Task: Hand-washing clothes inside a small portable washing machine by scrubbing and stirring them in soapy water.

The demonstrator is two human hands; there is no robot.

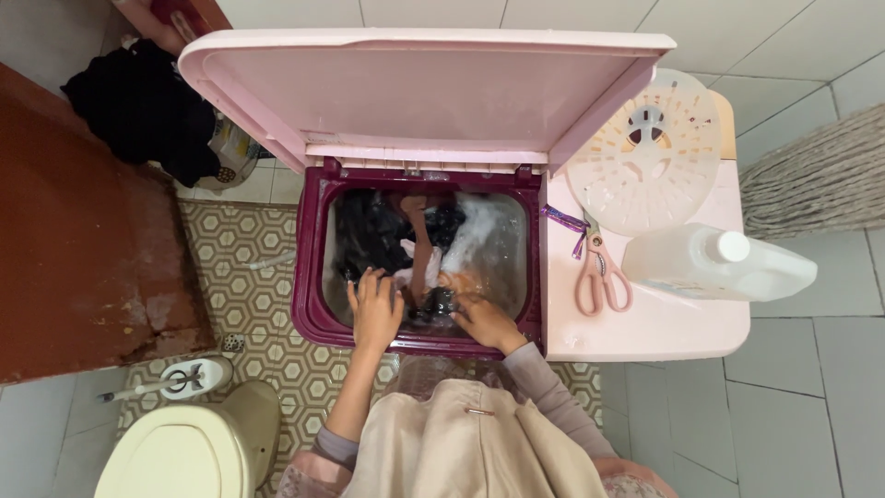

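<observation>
In a tiled bathroom, a washer tub (313,277) stood lid-up, already loaded; left hand (376,309) lay fingers-spread on wet clothes (387,231); right hand (484,318) gripped dark cloth; scissors (601,272) and bottle (714,265) waited beside.

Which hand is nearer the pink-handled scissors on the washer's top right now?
Right. The right hand is in the maroon wash tub near its right wall, just left of the pink-handled scissors. The left hand is further left in the tub, on the dark wet clothes.
</observation>
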